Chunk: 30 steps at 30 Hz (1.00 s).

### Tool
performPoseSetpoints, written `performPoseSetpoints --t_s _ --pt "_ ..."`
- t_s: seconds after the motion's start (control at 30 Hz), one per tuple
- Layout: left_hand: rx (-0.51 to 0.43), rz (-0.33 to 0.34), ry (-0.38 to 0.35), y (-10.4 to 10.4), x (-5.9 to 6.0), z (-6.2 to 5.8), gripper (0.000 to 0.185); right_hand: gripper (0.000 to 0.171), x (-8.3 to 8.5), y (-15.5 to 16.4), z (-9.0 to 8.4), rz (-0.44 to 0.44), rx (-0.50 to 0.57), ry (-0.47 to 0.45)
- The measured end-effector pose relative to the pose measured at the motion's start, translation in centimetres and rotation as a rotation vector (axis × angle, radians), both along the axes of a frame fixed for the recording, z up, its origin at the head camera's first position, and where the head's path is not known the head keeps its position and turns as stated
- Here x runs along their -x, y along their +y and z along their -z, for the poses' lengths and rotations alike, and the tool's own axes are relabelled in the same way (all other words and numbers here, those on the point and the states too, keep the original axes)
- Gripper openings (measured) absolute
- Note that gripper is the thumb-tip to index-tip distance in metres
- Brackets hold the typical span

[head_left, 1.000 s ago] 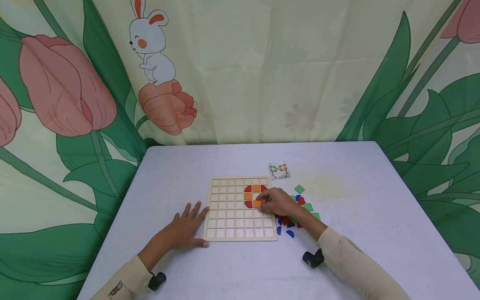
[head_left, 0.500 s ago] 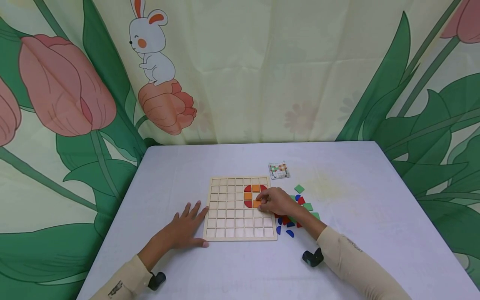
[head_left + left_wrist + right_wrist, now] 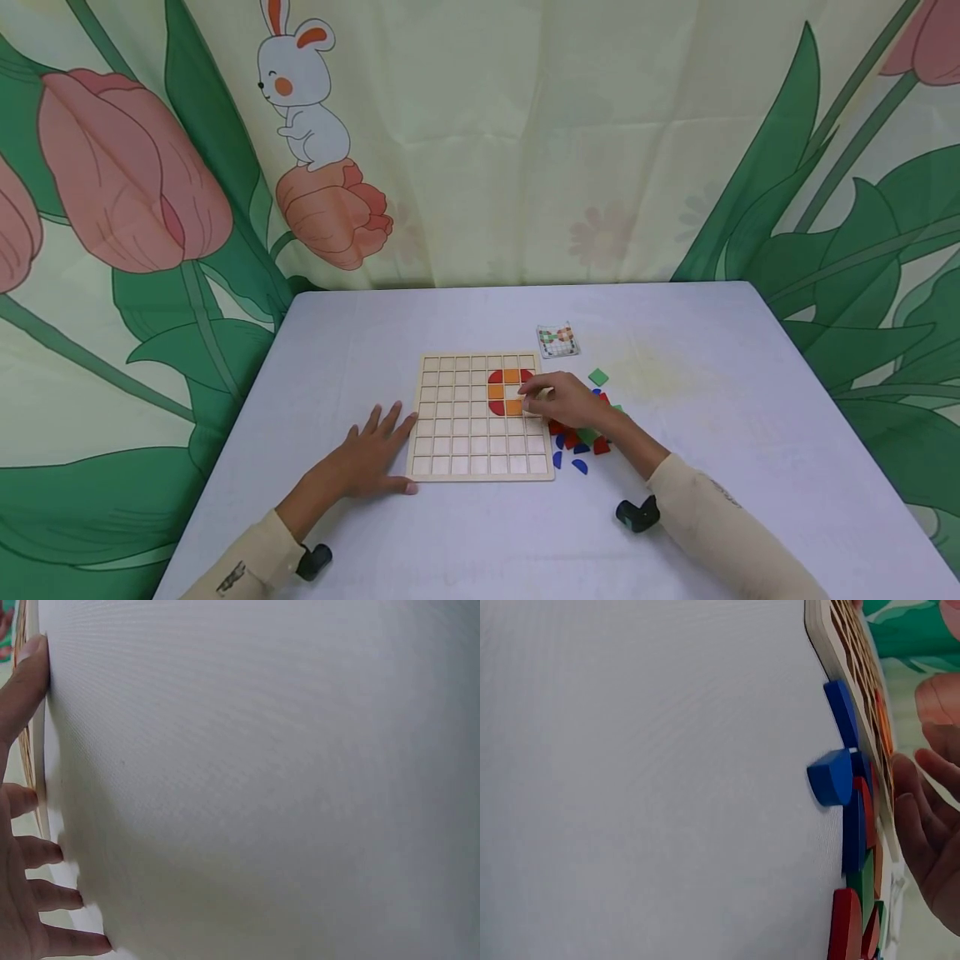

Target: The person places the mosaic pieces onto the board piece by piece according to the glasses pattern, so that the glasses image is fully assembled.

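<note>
A wooden grid board (image 3: 453, 429) lies on the white table. Red curved pieces (image 3: 497, 408) and orange square pieces (image 3: 513, 407) form a partial ring in its upper right cells. My left hand (image 3: 371, 462) spreads along the board's left edge; in the left wrist view the thumb (image 3: 26, 679) touches that edge. Over the board's right side, my right hand (image 3: 564, 402) hovers with thumb and fingers slightly bent and apart. I see no piece between them in the right wrist view (image 3: 934, 825). This hand hides some right-hand cells.
Loose blue half-round pieces (image 3: 580, 467), red pieces (image 3: 602, 446) and green pieces (image 3: 597, 377) lie right of the board, partly under my right arm. A small pattern card (image 3: 558, 341) lies behind the board's right corner. A printed curtain hangs beyond the table.
My right hand has shifted slightly right, and its thumb and fingers have parted. An orange square stays in the cell where the fingertips were. The left hand has not moved.
</note>
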<state>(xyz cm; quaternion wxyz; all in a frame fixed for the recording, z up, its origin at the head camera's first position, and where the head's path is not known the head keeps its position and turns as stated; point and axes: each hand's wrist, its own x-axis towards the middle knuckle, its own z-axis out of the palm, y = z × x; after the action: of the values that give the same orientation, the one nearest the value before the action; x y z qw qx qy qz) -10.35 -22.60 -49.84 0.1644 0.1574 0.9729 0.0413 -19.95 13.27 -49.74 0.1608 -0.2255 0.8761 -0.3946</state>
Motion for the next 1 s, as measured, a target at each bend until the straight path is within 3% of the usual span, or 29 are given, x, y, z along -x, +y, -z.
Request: performPoseSetpoints --t_s 0.2,0.37,0.53,1.0 --pt "0.016 -0.003 0.005 0.1 0.0 -0.1 0.113 0.028 0.3 1.8 0.0 0.043 0.058 -0.043" --pt "0.003 -0.005 0.0 0.1 -0.1 -0.2 0.112 0.027 0.4 3.2 -0.1 0.091 0.034 -0.05" --pt "-0.005 -0.006 0.001 0.1 -0.1 -0.2 0.112 0.027 0.2 4.2 0.0 0.135 0.036 -0.116" --pt "0.009 -0.004 -0.001 0.2 -0.2 -0.4 0.111 0.024 -1.3 4.2 0.0 0.013 -0.119 -0.023"
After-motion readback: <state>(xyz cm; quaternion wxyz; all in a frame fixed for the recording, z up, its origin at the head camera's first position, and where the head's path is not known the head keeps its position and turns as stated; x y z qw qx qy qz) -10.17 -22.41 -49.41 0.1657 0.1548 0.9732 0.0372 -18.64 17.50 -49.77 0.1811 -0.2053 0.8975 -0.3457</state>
